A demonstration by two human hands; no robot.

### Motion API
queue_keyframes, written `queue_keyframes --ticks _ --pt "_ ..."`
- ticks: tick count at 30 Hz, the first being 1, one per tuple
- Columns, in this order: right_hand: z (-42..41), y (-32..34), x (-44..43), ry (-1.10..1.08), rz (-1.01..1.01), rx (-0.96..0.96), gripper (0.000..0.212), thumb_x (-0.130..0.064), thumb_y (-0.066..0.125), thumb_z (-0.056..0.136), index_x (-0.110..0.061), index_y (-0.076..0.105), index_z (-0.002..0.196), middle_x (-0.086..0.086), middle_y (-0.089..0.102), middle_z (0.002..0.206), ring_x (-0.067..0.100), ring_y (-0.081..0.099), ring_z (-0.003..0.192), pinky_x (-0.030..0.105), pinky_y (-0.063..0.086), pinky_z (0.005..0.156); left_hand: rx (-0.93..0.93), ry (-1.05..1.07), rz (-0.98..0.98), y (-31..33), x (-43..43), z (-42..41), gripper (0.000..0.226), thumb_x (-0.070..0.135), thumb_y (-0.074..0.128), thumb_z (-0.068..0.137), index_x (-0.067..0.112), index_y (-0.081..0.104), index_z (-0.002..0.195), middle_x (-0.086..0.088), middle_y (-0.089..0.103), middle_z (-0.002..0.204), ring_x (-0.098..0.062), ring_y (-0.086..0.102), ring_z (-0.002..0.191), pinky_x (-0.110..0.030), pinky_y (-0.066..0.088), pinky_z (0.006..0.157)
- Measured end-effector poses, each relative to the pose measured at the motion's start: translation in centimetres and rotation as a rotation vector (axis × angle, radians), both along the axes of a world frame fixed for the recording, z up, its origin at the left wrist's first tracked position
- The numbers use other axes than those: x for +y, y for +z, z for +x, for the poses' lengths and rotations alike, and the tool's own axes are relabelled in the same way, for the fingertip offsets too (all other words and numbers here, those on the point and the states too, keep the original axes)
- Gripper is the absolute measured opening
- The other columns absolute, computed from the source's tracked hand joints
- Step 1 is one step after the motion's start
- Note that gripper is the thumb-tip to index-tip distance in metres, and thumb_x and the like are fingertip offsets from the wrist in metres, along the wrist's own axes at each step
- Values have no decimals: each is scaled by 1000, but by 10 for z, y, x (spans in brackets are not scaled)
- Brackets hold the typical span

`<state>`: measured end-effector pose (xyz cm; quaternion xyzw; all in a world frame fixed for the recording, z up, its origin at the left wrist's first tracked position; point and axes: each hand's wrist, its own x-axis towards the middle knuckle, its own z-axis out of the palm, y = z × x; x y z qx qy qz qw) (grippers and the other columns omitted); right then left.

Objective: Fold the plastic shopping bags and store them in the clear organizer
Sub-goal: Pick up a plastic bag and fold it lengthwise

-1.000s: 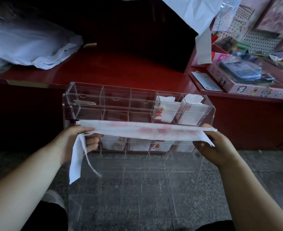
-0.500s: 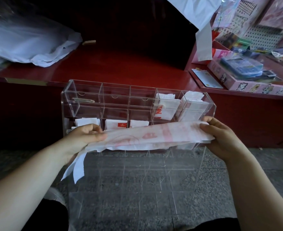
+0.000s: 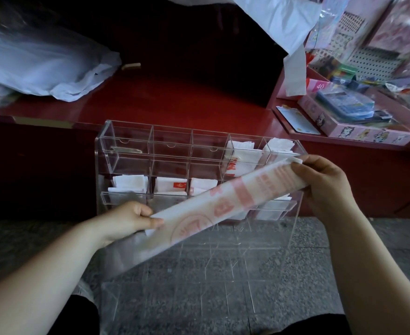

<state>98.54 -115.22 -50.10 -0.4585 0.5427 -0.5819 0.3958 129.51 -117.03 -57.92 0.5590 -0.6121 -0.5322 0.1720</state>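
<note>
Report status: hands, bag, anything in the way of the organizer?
Left hand pinches lower end of bag, right hand upper end. Bag folded to long strip, slanted before clear organizer. Nothing else in the way; three top-row cells hold no bags.

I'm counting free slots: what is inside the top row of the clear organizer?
Folded white bags fill the two right compartments; the three left ones hold no bags, only a thin pale object in the leftmost. The stretched bag hides the right two's lower parts.
</note>
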Motion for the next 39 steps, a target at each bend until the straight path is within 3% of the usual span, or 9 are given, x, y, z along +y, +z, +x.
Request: queue_keyframes --ticks 5,9,16,19,21,24,28,32,39 --pt "40 45 -3 32 -86 327 30 4 63 79 -23 61 67 -18 61 48 -3 53 44 11 46 45 -308 -220 -147 8 4 -7 29 10 55 87 19 49 60 9 44 56 -2 41 55 -12 30 52" --pt "82 68 -4 179 -122 475 29 2 64 79 -24 61 67 -19 61 48 -4 52 45 10 46 46 18 -227 -190 38 11 -13 21 13 61 85 33 57 84 23 58 78 8 54 76 -6 43 73" --pt "140 78 -12 295 -153 595 24 -3 65 81 -25 61 72 -11 61 67 -9 57 53 6 46 51 477 -8 -186 68 27 -22 13 15 64 81 24 62 71 15 64 51 3 61 49 -12 47 48" --pt "147 78 -17 282 -145 447 17 -4 62 82 -20 60 88 -7 62 74 -6 61 57 10 50 57 510 37 -164 69 26 -22 12 18 65 81 24 64 71 9 68 57 -8 66 57 -30 56 65" --pt "147 69 -17 337 -17 180 18 -6 59 82 -16 56 98 -2 63 80 2 64 64 16 53 59 560 70 -141 67 24 -20 10 18 65 79 22 66 71 4 71 63 -16 67 63 -39 54 74" --pt "149 45 -9 492 206 -81 20 -14 55 73 -8 57 92 3 68 76 13 67 66 27 56 58 680 105 -91 66 22 -17 13 28 68 66 16 71 64 -7 69 68 -29 57 71 -27 43 54" --pt "153 30 -7 466 257 -145 17 -6 45 91 -3 59 82 3 70 66 13 68 62 26 57 57 617 73 -65 60 21 -18 9 22 64 78 13 68 76 -16 66 76 -24 49 62 -13 30 38" --pt "148 36 -17 314 223 -54 21 -11 47 93 -8 56 74 -2 65 52 8 64 49 24 55 50 614 9 -16 54 24 -26 11 5 60 82 12 66 75 6 68 59 -7 63 59 -16 50 60" --pt "121 58 -35 144 103 -130 18 -10 49 92 -6 56 76 -3 65 54 9 63 52 25 56 58 570 -81 105 44 26 -28 21 -4 60 80 13 67 70 6 69 61 -4 65 59 -20 53 65"
